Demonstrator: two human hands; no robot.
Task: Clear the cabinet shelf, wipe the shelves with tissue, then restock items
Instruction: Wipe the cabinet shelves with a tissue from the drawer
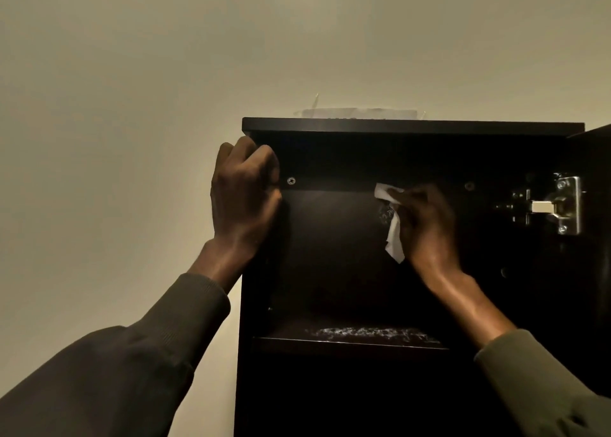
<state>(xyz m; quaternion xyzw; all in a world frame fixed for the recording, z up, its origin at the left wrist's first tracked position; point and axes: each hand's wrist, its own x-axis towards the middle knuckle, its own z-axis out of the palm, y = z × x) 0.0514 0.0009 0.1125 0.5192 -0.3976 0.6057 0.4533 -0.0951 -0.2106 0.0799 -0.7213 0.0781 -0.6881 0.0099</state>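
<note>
A dark wooden cabinet (413,128) hangs on the wall with its door swung open to the right. My right hand (426,225) is inside the upper compartment and holds a crumpled white tissue (393,235) against the dark back panel. My left hand (244,192) grips the cabinet's left side wall near the top, fingers curled round its front edge. Below, the shelf (350,342) shows pale smears or dust along its front part. No stored items are visible inside.
A metal hinge (558,205) sits on the right inner wall beside the open door (595,238). A pale sheet or bag (357,113) lies on top of the cabinet. A plain wall (132,106) fills the left side.
</note>
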